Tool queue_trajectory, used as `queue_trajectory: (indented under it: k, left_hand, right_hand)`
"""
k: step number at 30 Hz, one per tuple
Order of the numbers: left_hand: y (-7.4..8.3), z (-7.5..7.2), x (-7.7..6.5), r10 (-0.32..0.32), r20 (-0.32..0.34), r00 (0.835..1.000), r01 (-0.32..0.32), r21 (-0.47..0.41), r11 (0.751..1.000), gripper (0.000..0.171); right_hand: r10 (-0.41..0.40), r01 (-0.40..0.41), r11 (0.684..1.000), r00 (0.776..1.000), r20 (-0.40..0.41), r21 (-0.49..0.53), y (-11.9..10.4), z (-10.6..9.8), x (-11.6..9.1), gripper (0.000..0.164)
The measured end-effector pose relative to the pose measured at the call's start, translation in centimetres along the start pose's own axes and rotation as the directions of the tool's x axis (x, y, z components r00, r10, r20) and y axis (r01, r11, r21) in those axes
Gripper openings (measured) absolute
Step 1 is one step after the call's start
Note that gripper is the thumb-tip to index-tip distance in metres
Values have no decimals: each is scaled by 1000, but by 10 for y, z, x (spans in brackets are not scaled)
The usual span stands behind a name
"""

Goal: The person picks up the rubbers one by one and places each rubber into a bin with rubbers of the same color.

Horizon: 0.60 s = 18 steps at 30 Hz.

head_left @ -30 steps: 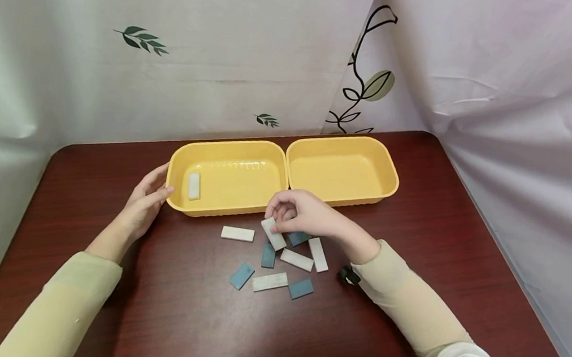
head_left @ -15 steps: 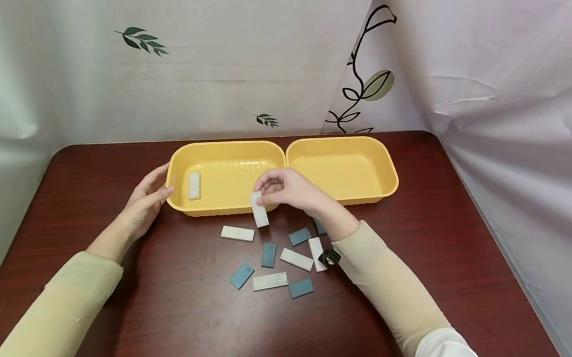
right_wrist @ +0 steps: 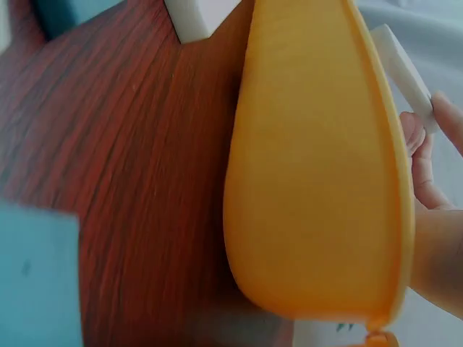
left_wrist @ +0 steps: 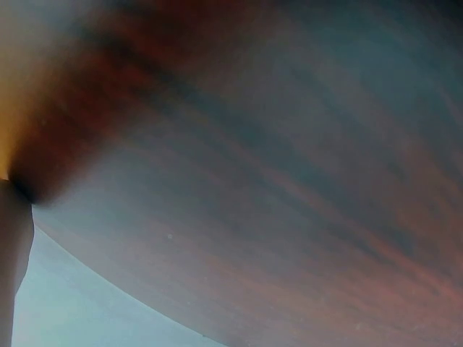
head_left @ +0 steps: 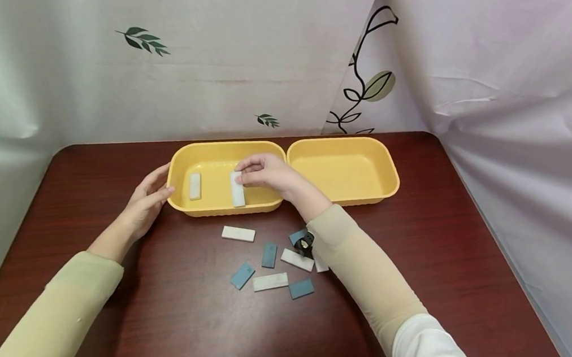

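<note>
Teleop view: my right hand (head_left: 267,174) pinches a white block (head_left: 238,190) over my eleven o'clock yellow tray (head_left: 214,180), left hand (head_left: 146,201) gripping that at nine, so I'd lower the block flat before letting go.

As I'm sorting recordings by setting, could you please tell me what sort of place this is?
Probably an indoor tabletop workspace, partly screened off: a dark red-brown wood-grain table stands before pale, leaf-printed sheeting, with two yellow, rounded plastic-looking trays on it.
</note>
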<state>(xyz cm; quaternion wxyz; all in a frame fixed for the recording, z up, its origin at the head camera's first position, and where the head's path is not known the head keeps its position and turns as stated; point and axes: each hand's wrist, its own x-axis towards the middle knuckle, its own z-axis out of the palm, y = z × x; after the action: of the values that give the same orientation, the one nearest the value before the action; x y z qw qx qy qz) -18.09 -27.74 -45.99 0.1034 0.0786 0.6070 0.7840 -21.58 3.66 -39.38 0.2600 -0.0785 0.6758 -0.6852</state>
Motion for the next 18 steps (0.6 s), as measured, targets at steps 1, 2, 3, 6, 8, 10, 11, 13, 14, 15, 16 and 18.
queue_trajectory:
  k: [1, 2, 3, 6, 8, 10, 11, 13, 14, 15, 16, 18]
  left_hand:
    - [0, 0, 0, 1, 1, 1000, -1, -1, 1000, 48]
    - [1, 0, 0, 1, 4, 1000, -1, -2, 1000, 48]
    - [1, 0, 0, 0, 5, 1000, 0, 0, 1000, 48]
    - [2, 0, 1, -3, 7, 1000, 3, 3, 1000, 49]
    - [2, 0, 1, -6, 7, 1000, 6, 5, 1000, 49]
    - [1, 0, 1, -8, 7, 1000, 8, 7, 1000, 50]
    - [1, -1, 1, -10, 7, 1000, 10, 12, 1000, 50]
    - [1, -1, 1, -12, 7, 1000, 12, 18, 1000, 51]
    - [0, -1, 1, -13, 6, 1000, 13, 19, 1000, 52]
    - [0, -1, 1, -14, 6, 1000, 14, 20, 1000, 52]
    - [0, -1, 0, -15, 6, 1000, 15, 21, 1000, 53]
    - [0, -1, 0, -13, 7, 1000, 13, 20, 1000, 53]
  right_hand:
    - [10, -10, 1000, 1000, -4, 18, 1, 2, 3, 19]
    - [18, -18, 999, 1000, -9, 37, 1, 4, 6, 19]
    - [26, -25, 998, 1000, -16, 52, 1, 7, 9, 20]
    - [47, -43, 995, 998, -40, 89, 1, 13, 16, 25]
    - [58, -52, 993, 997, -53, 109, 1, 16, 21, 31]
    - [72, -64, 990, 996, -61, 123, 1, 19, 26, 34]
    - [78, -69, 990, 995, -64, 126, 1, 20, 28, 36]
    - [90, -80, 987, 994, -66, 140, 3, 22, 33, 38]
    - [97, -86, 985, 993, -66, 148, 4, 23, 36, 38]
    - [105, -93, 983, 992, -66, 159, 5, 24, 38, 39]
    - [114, -101, 980, 991, -69, 170, 7, 25, 40, 40]
    - [129, -113, 975, 989, -75, 191, 9, 27, 44, 41]
